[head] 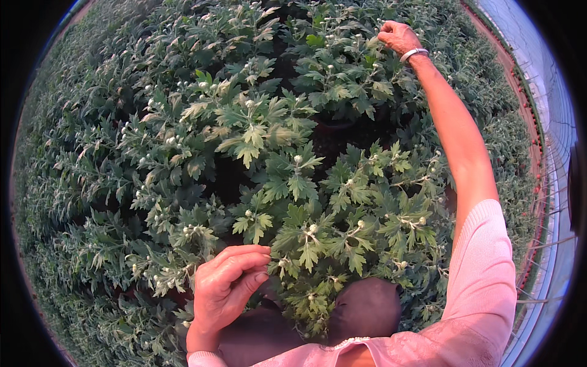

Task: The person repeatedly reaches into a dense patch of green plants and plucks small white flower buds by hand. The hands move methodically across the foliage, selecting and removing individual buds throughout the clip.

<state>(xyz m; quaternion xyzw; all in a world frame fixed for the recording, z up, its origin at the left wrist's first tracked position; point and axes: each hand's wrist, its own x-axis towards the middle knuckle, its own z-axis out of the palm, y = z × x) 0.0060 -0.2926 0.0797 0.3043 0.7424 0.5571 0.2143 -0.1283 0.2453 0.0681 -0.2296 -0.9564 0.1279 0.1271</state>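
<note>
My left hand [231, 280] is low in the picture, left of a leafy chrysanthemum plant [308, 257]. Its fingers are extended with the thumb a little apart below them, and I see nothing held in it. The fingertips are close to the leaves; whether they touch is unclear. Stretched far forward at the upper right, my right hand [398, 36] has its fingers curled together among the tops of another chrysanthemum plant [339, 87]. What lies between those fingertips is too small to tell. Pale round buds [313, 228] top many stems. A white band [414, 54] circles my right wrist.
Dense chrysanthemum foliage [114, 183] spreads on all sides, with dark gaps [335, 137] between plants. My knees [367, 307] press close against the front stems. At the right, a soil strip [527, 137] with red objects runs beside plastic sheeting [555, 105].
</note>
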